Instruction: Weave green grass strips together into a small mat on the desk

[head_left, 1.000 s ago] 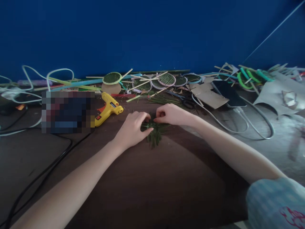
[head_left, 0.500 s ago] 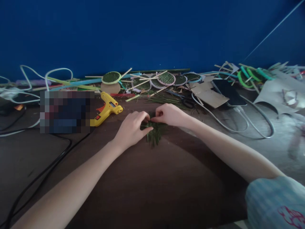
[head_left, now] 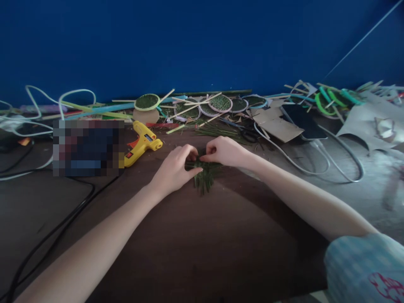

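1. Green strips (head_left: 204,181) lie crossed in a small bundle on the dark table (head_left: 202,244), at mid-scene beneath the fingers of both hands.
2. Far left: a looped white cable (head_left: 77,91); nearer, black cables (head_left: 63,214) run along the table toward the near left edge.
3. Left: a pixelated object (head_left: 90,147), nature not determinable. Just right of it, a yellow glue gun (head_left: 142,144) lies on its side.
4. Left hand (head_left: 175,168): palm down at the bundle's left side; thumb and forefinger apart, thumb tip touching the strips.
5. Right hand (head_left: 225,151): at the bundle's far right side; thumb and forefinger tips together over the strips. Whether a strip is pinched between them cannot be told.
6. Far centre: round green woven discs (head_left: 221,103) with coloured rims, some overlapping, pale sticks (head_left: 192,105) across them.
7. Far right of centre: dark-handled scissors (head_left: 249,134), then brown cardboard (head_left: 279,124), then a dark phone (head_left: 303,122) touching the cardboard.
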Motion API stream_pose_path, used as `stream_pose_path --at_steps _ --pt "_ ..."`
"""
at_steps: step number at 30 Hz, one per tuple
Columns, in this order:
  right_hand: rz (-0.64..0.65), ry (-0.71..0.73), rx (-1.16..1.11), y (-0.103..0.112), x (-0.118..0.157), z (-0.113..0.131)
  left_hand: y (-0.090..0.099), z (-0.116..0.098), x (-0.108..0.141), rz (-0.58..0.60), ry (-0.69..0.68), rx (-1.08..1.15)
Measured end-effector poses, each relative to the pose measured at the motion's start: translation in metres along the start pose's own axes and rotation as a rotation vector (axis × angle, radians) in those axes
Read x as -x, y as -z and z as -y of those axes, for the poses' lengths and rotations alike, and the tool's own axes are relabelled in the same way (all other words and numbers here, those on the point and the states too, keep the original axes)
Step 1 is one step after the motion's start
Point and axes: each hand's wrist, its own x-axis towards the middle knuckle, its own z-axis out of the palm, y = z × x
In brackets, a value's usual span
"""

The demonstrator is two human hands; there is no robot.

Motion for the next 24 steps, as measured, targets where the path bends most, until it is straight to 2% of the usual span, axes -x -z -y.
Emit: stream_pose_path --at_steps 11,24 --pt "-0.009 -0.041 0.015 -0.0021 0.001 0.0032 0.001 -0.001 -0.0007 0.006 0.049 0.041" --pt "0.005 -0.014 0.019 0.0001 -0.0003 0.0007 0.001 0.0004 -0.0011 0.015 0.028 0.017"
